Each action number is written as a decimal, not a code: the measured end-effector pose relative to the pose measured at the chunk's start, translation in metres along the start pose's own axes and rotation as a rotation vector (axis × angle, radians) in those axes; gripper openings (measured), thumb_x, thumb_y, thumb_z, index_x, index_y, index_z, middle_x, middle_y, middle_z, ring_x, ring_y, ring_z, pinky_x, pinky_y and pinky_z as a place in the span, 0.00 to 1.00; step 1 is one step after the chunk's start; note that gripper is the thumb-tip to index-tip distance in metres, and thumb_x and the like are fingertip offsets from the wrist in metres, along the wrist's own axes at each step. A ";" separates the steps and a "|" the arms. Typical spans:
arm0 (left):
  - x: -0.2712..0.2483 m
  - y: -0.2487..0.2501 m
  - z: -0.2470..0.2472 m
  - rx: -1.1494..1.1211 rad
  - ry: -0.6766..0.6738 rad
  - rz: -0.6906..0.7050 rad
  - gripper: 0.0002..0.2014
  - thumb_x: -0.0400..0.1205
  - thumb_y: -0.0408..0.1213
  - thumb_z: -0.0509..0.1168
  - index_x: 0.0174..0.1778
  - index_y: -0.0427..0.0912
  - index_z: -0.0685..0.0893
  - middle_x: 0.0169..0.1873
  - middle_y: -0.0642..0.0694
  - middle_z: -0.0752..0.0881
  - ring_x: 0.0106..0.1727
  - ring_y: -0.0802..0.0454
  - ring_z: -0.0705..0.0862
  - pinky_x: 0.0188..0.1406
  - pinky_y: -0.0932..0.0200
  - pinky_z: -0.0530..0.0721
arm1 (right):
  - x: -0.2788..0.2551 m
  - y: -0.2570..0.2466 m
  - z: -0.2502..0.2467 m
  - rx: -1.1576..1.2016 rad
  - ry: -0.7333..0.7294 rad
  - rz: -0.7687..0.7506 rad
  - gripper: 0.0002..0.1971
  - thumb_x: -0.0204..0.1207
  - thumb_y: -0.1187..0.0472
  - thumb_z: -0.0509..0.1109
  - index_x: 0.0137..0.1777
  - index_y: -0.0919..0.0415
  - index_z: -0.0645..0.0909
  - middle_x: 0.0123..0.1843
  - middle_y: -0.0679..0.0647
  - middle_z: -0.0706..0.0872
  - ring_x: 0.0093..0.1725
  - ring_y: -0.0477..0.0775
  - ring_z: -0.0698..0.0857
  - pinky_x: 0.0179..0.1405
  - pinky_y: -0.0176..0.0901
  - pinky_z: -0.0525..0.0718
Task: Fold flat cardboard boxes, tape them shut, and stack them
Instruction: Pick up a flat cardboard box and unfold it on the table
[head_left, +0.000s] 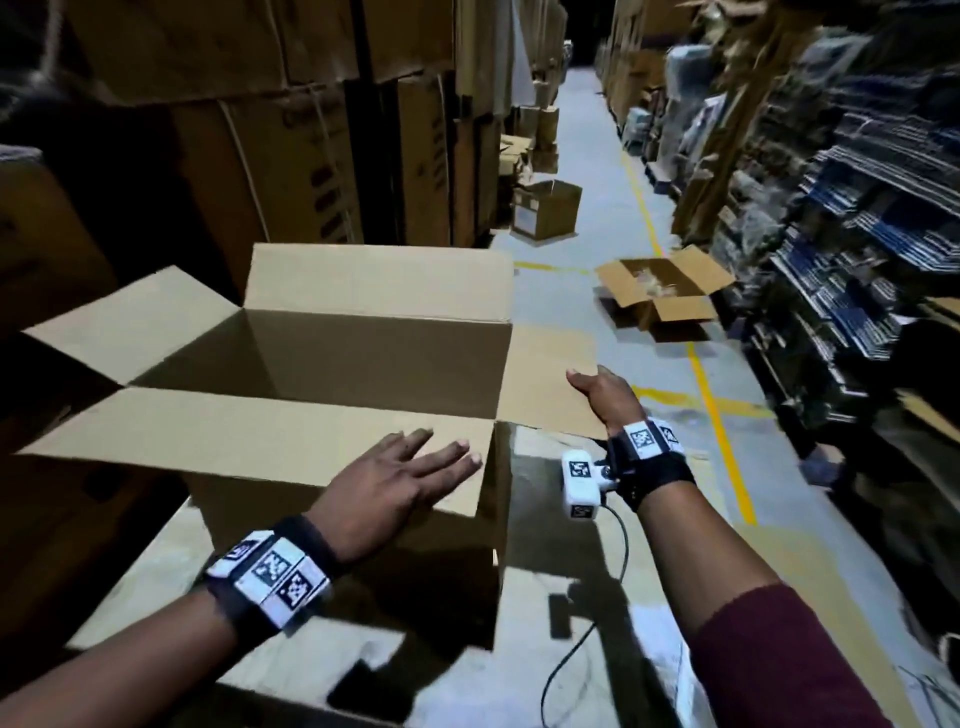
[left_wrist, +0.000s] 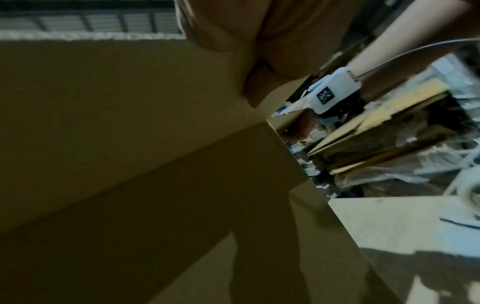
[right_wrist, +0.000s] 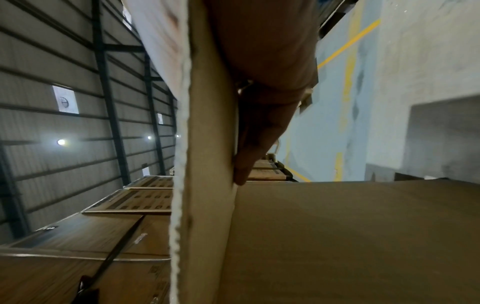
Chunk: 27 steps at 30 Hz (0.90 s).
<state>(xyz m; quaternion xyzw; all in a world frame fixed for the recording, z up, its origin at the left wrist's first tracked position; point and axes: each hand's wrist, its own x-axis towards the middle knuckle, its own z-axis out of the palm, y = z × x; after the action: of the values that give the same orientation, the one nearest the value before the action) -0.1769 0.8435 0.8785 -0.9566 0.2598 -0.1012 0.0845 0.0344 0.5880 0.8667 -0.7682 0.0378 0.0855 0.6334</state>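
A large brown cardboard box (head_left: 363, 353) stands upright in front of me with its top flaps spread open and nothing inside. My left hand (head_left: 395, 478) lies flat on the near flap (head_left: 234, 436), fingers straight. The left wrist view shows that flap's underside (left_wrist: 130, 102) with the palm (left_wrist: 272, 41) over its edge. My right hand (head_left: 605, 395) pinches the outer corner of the right flap (head_left: 545, 364), thumb on top. In the right wrist view its fingers (right_wrist: 259, 133) lie along the flap (right_wrist: 207, 164).
The box rests on flat cardboard (head_left: 156, 587). Tall carton stacks (head_left: 311, 130) line the left, shelving (head_left: 857, 234) the right. On the aisle floor with yellow lines (head_left: 717, 405) sit another open box (head_left: 660, 291) and a smaller box (head_left: 545, 208). A pale roll (left_wrist: 470, 191), perhaps tape, lies nearby.
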 end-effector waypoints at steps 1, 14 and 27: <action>-0.001 -0.008 0.006 -0.054 0.007 -0.032 0.36 0.75 0.26 0.60 0.82 0.51 0.71 0.76 0.48 0.79 0.70 0.35 0.83 0.63 0.38 0.85 | 0.007 -0.001 0.005 -0.039 0.022 -0.006 0.18 0.85 0.65 0.70 0.70 0.75 0.77 0.61 0.59 0.86 0.40 0.50 0.84 0.25 0.24 0.76; 0.065 -0.009 0.109 -0.271 -0.361 0.188 0.36 0.84 0.46 0.64 0.87 0.54 0.56 0.87 0.42 0.59 0.84 0.35 0.61 0.78 0.36 0.65 | 0.036 0.032 0.003 -0.255 0.271 0.069 0.15 0.77 0.73 0.65 0.62 0.63 0.83 0.53 0.60 0.89 0.45 0.59 0.84 0.42 0.38 0.77; 0.044 -0.102 0.170 -0.372 -0.080 -0.291 0.31 0.79 0.73 0.47 0.62 0.58 0.83 0.52 0.55 0.85 0.59 0.49 0.81 0.69 0.48 0.68 | -0.030 0.027 0.087 0.049 0.177 -0.012 0.34 0.69 0.69 0.69 0.78 0.52 0.77 0.64 0.53 0.89 0.57 0.56 0.89 0.51 0.45 0.86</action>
<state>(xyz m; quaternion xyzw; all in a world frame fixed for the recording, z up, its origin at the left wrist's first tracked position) -0.0503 0.9258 0.7426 -0.9863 0.1299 -0.0245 -0.0985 -0.0070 0.6666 0.8299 -0.7571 0.0911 0.0127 0.6468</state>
